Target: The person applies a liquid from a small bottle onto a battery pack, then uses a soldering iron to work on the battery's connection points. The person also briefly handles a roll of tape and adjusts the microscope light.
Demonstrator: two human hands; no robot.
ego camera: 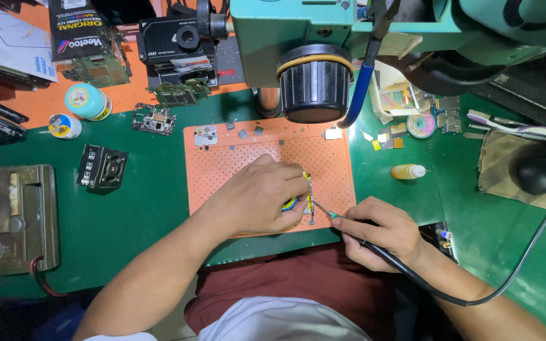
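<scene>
Narrow circuit board (310,197) half hidden under left hand (257,196), right hand (380,230) fingers pinching soldering iron (349,228).

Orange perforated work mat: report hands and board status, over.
Left hand pins narrow circuit board on orange perforated work mat. Right hand grips black corded soldering iron, tip at board. Nothing blocking.

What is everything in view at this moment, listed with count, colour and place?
work mat: one, orange, centre of green table
circuit board strip: one, dark, on mat under hands
soldering iron: one, black, cabled, right hand
microscope: one, teal and black, above mat
dropper bottle: one, yellow, right of mat
round tins: two, pale, upper left
left hand: pinning the strip
right hand: gripping the iron
</scene>
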